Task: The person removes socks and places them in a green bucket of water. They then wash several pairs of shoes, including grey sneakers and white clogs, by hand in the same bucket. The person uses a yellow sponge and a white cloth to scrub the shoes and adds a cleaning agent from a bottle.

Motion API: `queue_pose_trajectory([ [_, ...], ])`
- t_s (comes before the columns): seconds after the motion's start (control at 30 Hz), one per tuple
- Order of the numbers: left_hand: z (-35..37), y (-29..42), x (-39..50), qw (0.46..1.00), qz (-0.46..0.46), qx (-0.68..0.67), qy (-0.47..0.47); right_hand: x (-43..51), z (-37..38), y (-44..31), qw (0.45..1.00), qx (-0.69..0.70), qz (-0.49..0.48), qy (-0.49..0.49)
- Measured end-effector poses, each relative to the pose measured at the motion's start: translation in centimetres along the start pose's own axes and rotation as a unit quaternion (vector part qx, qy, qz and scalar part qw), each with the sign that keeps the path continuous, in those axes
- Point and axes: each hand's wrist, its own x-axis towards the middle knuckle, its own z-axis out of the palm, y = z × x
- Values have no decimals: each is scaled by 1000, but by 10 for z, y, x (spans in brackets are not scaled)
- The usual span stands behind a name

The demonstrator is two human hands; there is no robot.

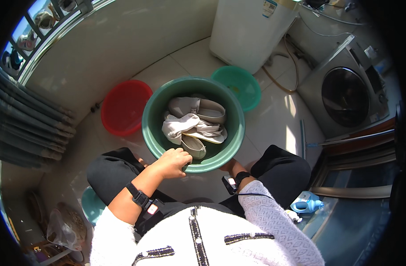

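Observation:
A round green plastic tub [235, 146] stands between my knees. Inside lie beige fabric shoes [212, 114], with a crumpled pale cloth item [183, 127] on top of them. Another beige shoe [193, 146] points towards me at the near wall. My left hand [173, 161] grips the tub's near rim, its fingers curled over the edge. Low on the near right side, my right hand [231, 166] is at the tub's outer wall. The tub hides its fingers, so their hold cannot be seen.
A red basin [123, 123] sits on the tiled floor at the left. Behind the tub is a lighter green basin [251, 89]. A white appliance [242, 33] and a front-loading washing machine [344, 96] stand beyond. At the right is a blue detergent bottle [307, 201].

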Motion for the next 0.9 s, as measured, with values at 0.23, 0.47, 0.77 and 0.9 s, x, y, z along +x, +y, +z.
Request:
queue_pose_trajectory([
  [0.23,-33,3,20,986,-48,7,-159,5,-25,5,832,411,322,187],
  [0.47,-67,-17,45,979,-172,-64,85,37,-108,-51,599,372,396,589],
  [0.77,-22,-44,74,945,-298,21,-129,87,-51,-204,976,-93,-1,199],
  [0.9,-5,-55,79,942,-293,-47,-156,110,10,-183,884,-402,231,-65],
])
